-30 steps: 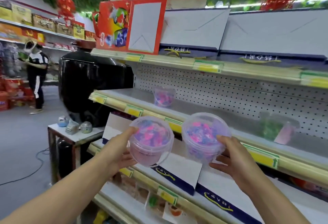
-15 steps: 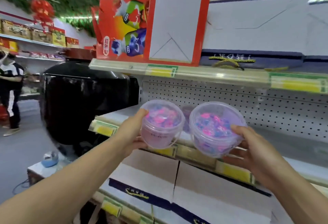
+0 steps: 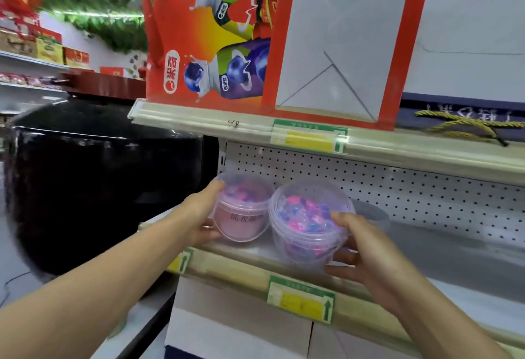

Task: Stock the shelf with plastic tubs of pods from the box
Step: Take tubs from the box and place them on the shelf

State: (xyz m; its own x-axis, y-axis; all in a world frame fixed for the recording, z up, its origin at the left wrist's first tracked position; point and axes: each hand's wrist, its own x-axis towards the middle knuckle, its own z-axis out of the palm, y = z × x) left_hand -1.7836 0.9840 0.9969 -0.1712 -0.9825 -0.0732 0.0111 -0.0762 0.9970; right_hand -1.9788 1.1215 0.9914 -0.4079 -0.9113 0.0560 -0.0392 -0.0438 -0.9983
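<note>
Two clear tubs of pods are in our hands, one each, at centre frame over the middle shelf [image 3: 443, 248]. Left hand [image 3: 200, 221] wraps the left tub [image 3: 241, 213]: thumb hooked on the lid rim, fingers curled under the base. This tub has a pink lower body with dark lettering we cannot read; its bottom sits at or just above the shelf surface, and we cannot tell which. Right hand [image 3: 366, 253] clasps the right tub [image 3: 308, 225] from its right side, thumb on the lid edge, fingers spread beneath. This tub is nearer the lens, tilted toward us, over the shelf's front lip; pink, blue and purple pods show through the lid. The tubs stand just beside each other, nearly touching. Behind them runs the perforated back panel [image 3: 397, 188]. Upper centre: a red carton [image 3: 216, 34] on the shelf above. Left of frame: a large black vessel [image 3: 93, 182]. Yellow price tags [image 3: 301, 300] line the shelf edge.
</note>
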